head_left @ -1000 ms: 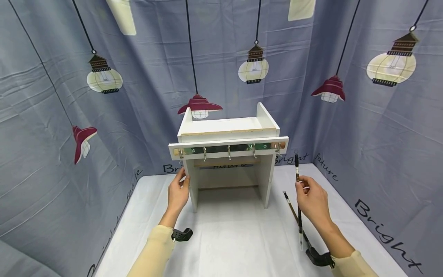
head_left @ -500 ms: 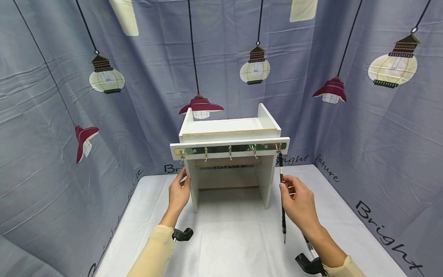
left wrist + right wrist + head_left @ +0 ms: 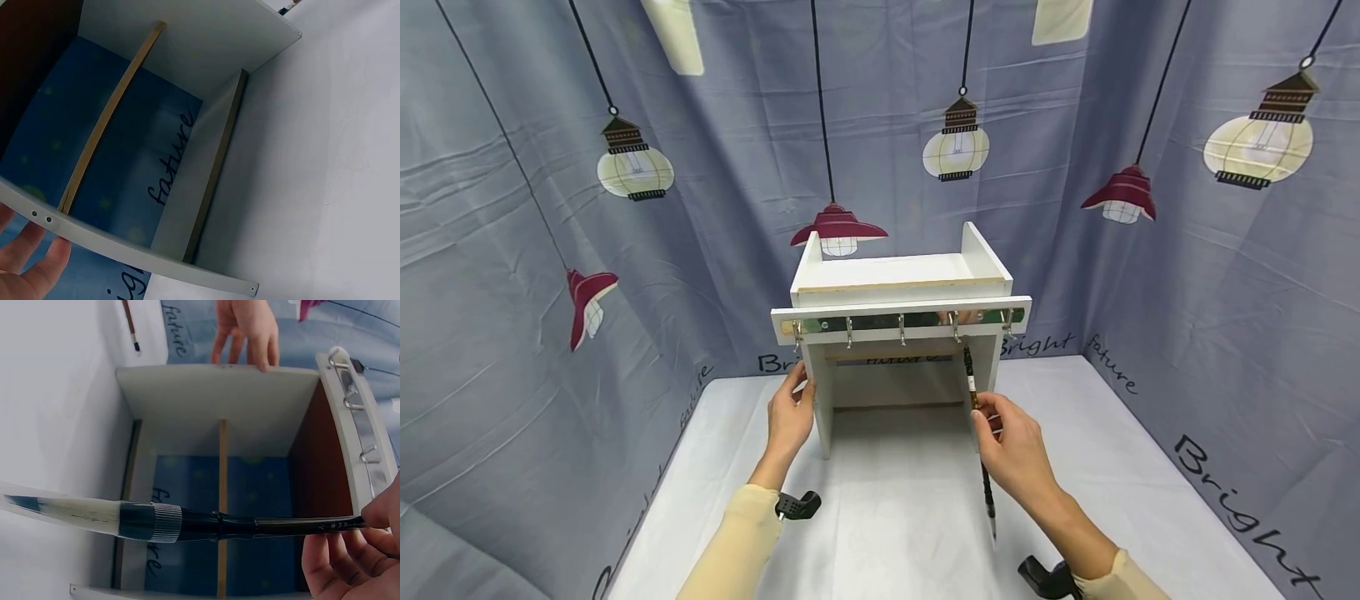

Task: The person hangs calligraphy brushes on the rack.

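Note:
My right hand (image 3: 1011, 442) pinches a calligraphy brush (image 3: 987, 487) by its dark handle. The brush hangs tip down in front of the right panel of a white wooden shelf (image 3: 822, 404), its upper end just below the second hook from the right. In the right wrist view, the pale bristles (image 3: 84, 514) with a dark tip point left, inside a clear cover. My left hand (image 3: 788, 417) touches the outer face of the shelf's left panel, fingertips (image 3: 57, 250) at its edge. A rail (image 3: 880, 337) with several metal hooks runs across the shelf's front.
A white cloth (image 3: 880, 533) covers the table under the shelf. Past the left panel, a thin brown stick (image 3: 129, 325) with a black end lies on it. Black wrist cameras (image 3: 797, 506) are strapped to both wrists. A grey-blue curtain (image 3: 722, 167) printed with lamps surrounds the table.
My right hand has carried the brush leftward, from right of the shelf past the rightmost hook to below the second hook from the right. The left hand stays at the left panel.

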The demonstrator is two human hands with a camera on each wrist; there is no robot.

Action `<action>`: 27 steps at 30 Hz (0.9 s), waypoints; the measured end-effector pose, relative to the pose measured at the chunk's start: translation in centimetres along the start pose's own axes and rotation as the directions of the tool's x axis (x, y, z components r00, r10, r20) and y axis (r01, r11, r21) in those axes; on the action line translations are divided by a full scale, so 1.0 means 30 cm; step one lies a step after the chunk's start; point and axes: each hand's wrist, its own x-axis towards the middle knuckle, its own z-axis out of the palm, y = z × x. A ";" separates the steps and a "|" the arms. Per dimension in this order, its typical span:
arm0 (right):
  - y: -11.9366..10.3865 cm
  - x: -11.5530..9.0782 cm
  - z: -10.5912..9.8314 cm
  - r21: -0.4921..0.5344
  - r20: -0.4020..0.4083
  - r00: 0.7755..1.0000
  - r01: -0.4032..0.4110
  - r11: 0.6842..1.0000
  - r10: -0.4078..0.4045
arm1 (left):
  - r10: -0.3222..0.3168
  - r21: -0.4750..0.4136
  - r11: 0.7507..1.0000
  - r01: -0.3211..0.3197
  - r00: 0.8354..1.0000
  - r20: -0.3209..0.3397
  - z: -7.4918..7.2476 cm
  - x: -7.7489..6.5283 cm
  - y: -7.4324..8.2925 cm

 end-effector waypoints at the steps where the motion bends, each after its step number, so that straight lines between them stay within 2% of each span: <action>1: -0.001 0.002 0.003 0.001 0.008 1.000 -0.001 1.000 0.001 | 0.000 0.000 1.000 0.000 1.000 -0.005 0.000 0.002 0.000; 12: 0.000 0.016 0.023 -0.031 0.071 0.995 -0.068 0.997 0.070 | -0.006 -0.003 1.000 0.006 1.000 0.001 0.003 -0.003 0.000; 22: 0.026 0.029 0.053 -0.029 0.069 0.993 -0.093 0.995 0.094 | 0.011 0.002 1.000 -0.011 1.000 0.014 -0.010 -0.010 0.010; 27: 0.041 0.040 0.074 -0.037 0.046 0.997 -0.065 0.997 0.067 | 0.013 0.001 1.000 -0.013 1.000 0.013 -0.009 0.002 0.006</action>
